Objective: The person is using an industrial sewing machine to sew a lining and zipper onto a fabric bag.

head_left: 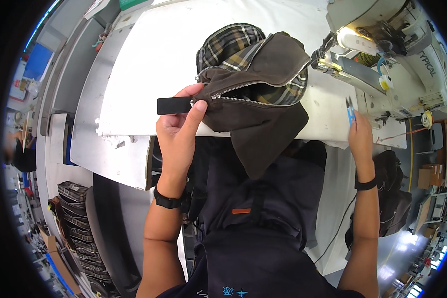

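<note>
My left hand [183,124] pinches the brown fabric bag [265,129] at its left corner, beside the zip's end, where a flat black tab [170,105] sticks out to the left. The bag lies on the white worktable [156,49] with its zips open, showing green-and-cream plaid lining [228,42], and a brown flap hangs over the front edge. At the table's right, my right hand [360,126] holds small blue thread snips [351,114], blades pointing up, apart from the bag.
A sewing machine [407,64] stands at the right rear. Stacked plaid pieces [77,223] sit at the lower left, dark bags [392,198] beside the table at the right. A dark apron [253,238] covers my front. A person [22,149] is at the far left.
</note>
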A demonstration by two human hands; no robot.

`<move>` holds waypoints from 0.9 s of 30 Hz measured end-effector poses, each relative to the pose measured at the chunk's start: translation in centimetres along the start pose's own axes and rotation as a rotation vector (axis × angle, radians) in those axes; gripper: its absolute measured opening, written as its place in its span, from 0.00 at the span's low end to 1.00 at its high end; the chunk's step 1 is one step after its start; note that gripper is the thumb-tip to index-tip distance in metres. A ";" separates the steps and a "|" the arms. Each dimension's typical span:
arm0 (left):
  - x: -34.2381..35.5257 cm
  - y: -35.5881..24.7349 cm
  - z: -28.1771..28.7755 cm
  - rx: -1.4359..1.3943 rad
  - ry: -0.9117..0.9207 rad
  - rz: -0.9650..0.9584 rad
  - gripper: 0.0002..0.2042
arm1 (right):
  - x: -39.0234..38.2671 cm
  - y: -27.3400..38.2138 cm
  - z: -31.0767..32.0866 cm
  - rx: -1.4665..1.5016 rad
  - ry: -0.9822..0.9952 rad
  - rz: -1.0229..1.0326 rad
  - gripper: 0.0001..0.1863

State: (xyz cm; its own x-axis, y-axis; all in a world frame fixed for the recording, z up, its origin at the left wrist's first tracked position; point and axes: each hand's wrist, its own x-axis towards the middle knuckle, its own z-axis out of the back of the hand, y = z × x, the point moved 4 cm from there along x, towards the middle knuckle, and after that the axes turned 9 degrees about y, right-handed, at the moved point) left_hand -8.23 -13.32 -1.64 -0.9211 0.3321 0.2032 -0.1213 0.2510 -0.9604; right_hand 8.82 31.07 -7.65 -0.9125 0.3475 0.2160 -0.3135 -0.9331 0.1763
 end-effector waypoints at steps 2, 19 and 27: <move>-0.1 0.0 -0.2 -0.023 0.009 0.010 0.17 | -0.9 -0.5 -0.3 0.043 -0.021 -0.017 0.17; -0.7 0.4 0.1 0.046 0.002 0.051 0.18 | -3.5 -1.4 1.2 0.273 -0.078 -0.248 0.14; -0.4 1.0 -0.1 0.064 0.021 0.047 0.18 | -4.4 -4.9 -0.5 0.366 -0.085 -0.288 0.15</move>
State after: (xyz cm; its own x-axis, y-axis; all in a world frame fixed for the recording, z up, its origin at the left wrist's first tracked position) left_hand -7.94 -13.17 -2.63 -0.9186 0.3610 0.1608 -0.1023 0.1758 -0.9791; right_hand 14.30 34.07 -9.91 -0.7727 0.6077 0.1834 -0.4234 -0.7087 0.5644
